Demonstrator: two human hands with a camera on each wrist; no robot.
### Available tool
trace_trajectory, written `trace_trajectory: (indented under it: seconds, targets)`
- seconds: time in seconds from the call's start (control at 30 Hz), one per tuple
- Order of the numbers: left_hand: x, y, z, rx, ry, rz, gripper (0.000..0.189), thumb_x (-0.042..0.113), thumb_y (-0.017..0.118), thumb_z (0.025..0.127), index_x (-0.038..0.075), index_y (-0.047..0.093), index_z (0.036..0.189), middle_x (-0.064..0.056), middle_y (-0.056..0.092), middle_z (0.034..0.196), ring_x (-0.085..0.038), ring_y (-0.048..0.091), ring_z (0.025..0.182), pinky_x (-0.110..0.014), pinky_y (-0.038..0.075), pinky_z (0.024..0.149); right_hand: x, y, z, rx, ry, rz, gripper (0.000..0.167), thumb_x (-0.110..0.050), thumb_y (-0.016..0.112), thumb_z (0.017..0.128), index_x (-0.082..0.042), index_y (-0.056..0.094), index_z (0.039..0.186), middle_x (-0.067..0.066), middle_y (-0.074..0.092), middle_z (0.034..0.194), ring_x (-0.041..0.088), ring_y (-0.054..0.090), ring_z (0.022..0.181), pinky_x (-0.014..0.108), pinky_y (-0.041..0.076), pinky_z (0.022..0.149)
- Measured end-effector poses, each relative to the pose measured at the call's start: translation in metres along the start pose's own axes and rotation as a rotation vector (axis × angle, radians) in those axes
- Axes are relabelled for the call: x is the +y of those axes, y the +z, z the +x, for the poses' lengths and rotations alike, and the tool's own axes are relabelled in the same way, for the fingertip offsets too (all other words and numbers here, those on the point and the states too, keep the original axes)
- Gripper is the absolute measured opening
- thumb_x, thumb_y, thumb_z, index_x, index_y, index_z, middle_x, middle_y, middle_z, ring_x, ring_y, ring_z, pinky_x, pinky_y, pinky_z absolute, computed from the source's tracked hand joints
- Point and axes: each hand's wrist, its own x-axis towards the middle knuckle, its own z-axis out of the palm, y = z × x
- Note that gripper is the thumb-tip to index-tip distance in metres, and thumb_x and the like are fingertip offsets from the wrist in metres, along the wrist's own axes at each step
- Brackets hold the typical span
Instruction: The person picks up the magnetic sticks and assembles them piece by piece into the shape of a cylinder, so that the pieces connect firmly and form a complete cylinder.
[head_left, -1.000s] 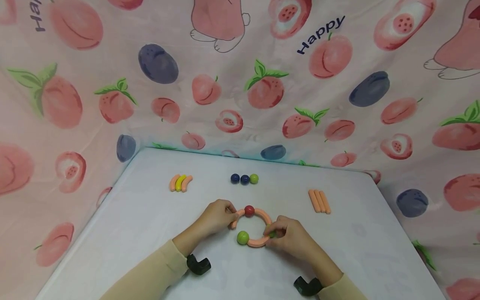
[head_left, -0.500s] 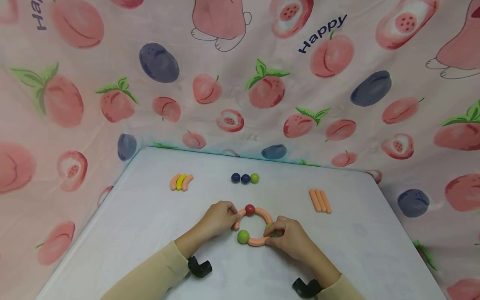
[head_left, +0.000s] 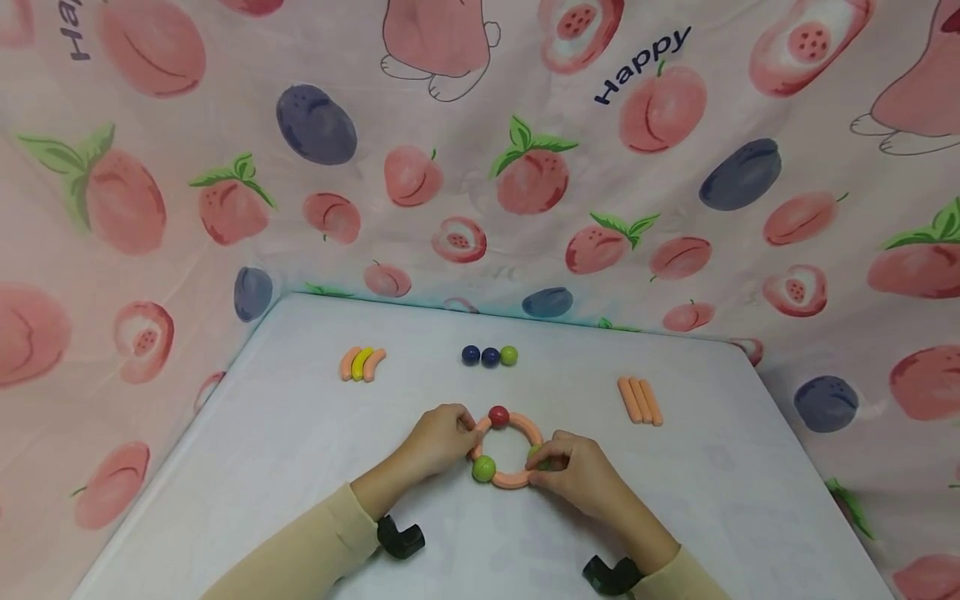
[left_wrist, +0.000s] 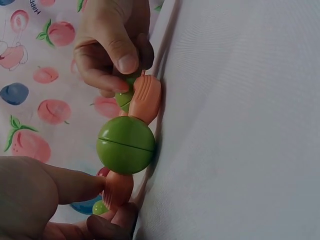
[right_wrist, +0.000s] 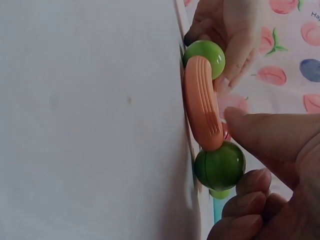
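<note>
A ring of salmon-coloured curved sticks and balls lies on the white table. A red ball (head_left: pixel 498 417) sits at its far side, a green ball (head_left: pixel 483 469) at the near left, and another green ball (right_wrist: pixel 220 166) on the right. My left hand (head_left: pixel 442 437) pinches the left curved stick (left_wrist: pixel 119 190) between thumb and fingers; that stick's end meets the near-left ball. With its fingers around the right green ball, my right hand (head_left: pixel 581 471) partly hides it in the head view. The near curved stick (right_wrist: pixel 202 102) bridges the two green balls.
Behind the ring stand two dark blue balls (head_left: pixel 491 357) and a green ball (head_left: pixel 509 356) in a row. Two salmon curved pieces flank a yellow curved piece (head_left: pixel 363 364) at the back left. Straight salmon sticks (head_left: pixel 641 401) lie to the right. A fruit-print cloth (head_left: pixel 450 167) surrounds the table.
The gap between the left curved stick and the near-left green ball has shut, so the ring is joined all round. The near side of the ring has shifted slightly away from me.
</note>
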Motion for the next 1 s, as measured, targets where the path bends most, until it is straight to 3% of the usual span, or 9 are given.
trace_trajectory:
  seconds: [0.23,0.43,0.63,1.0]
  targets:
    - [0.0,0.0,0.001,-0.002,0.006,-0.01,0.02,0.026,0.074,0.101,0.007,0.071,0.104,-0.002,0.068,0.076,-0.016,0.058,0.067,-0.03,0.044,0.06,0.001,-0.006,0.002,0.08,0.018,0.056,0.016,-0.014,0.089,0.088,-0.023,0.08,0.099,0.0,0.06,0.083,0.015,0.053,0.078,0.023,0.043,0.062]
    - [0.001,-0.002,0.003,-0.002,0.003,-0.009,0.02,0.026,0.073,0.101,0.007,0.071,0.106,-0.002,0.068,0.077,-0.016,0.058,0.067,-0.029,0.044,0.06,0.0,-0.008,0.011,0.159,0.121,0.079,0.015,-0.015,0.08,0.097,-0.015,0.077,0.111,0.004,0.066,0.092,0.016,0.059,0.076,0.025,0.05,0.06]
    - [0.001,-0.003,0.005,0.001,0.011,-0.002,0.018,0.025,0.073,0.101,0.008,0.072,0.106,-0.001,0.067,0.077,-0.015,0.056,0.065,-0.029,0.043,0.058,-0.002,-0.004,0.018,0.109,0.177,0.129,0.027,-0.017,0.077,0.099,-0.011,0.074,0.126,0.005,0.074,0.103,0.017,0.065,0.078,0.028,0.056,0.065]
    - [0.0,0.0,0.009,-0.004,0.012,0.003,0.017,0.026,0.074,0.101,0.01,0.073,0.107,-0.001,0.068,0.078,-0.016,0.059,0.069,-0.03,0.045,0.062,-0.001,-0.002,0.02,0.102,0.195,0.141,0.029,-0.015,0.077,0.099,-0.011,0.074,0.127,0.006,0.072,0.102,0.018,0.064,0.076,0.029,0.055,0.062]
